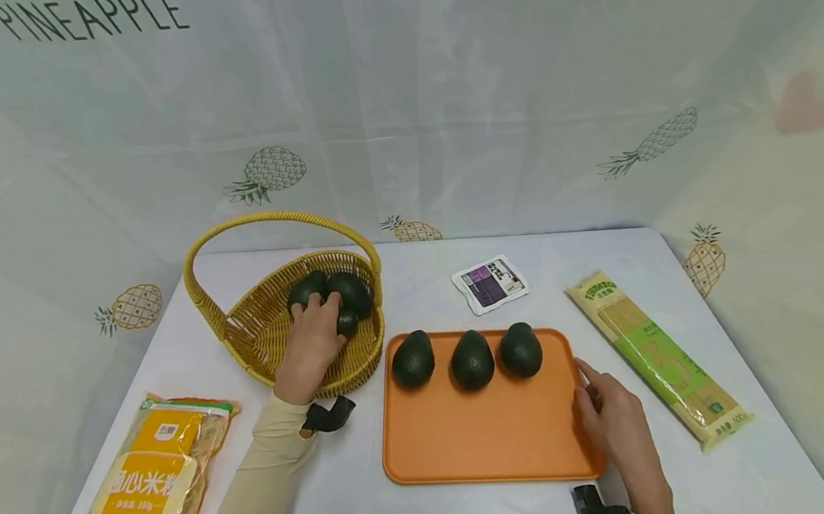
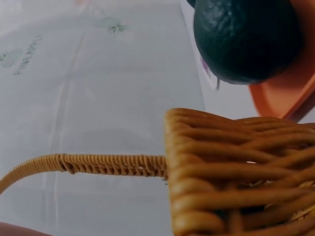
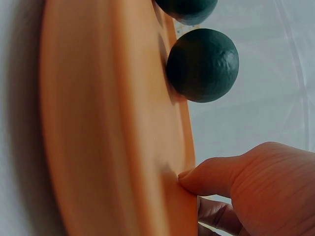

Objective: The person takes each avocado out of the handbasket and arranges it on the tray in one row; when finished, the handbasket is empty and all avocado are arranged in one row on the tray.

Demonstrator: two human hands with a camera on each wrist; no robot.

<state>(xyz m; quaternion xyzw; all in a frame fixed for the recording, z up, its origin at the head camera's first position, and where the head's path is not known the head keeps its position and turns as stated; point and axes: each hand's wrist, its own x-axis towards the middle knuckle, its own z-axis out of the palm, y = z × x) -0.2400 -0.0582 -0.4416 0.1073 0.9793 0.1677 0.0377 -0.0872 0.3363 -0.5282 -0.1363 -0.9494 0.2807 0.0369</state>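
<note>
My left hand (image 1: 310, 339) reaches into the yellow wicker basket (image 1: 258, 340), its fingers curled over a dark green avocado (image 1: 347, 322) partly hidden beneath them. Two more avocados lie against it at the back, the right one (image 1: 350, 291) showing most. On the orange tray (image 1: 484, 442), three avocados stand in a row along the far side, the middle one (image 1: 472, 361) between the others. At the tray's right edge, my right hand (image 1: 617, 415) pinches the rim; in the right wrist view its thumb (image 3: 211, 174) presses the inner side with fingers outside. The left wrist view hides the left fingers.
A yellow bag of rice noodles (image 1: 143, 495) lies at the left front. A long noodle packet (image 1: 660, 357) lies right of the tray. Behind the tray is a small white and purple packet (image 1: 490, 284). The basket's tall handle (image 1: 272, 217) arches above the left hand.
</note>
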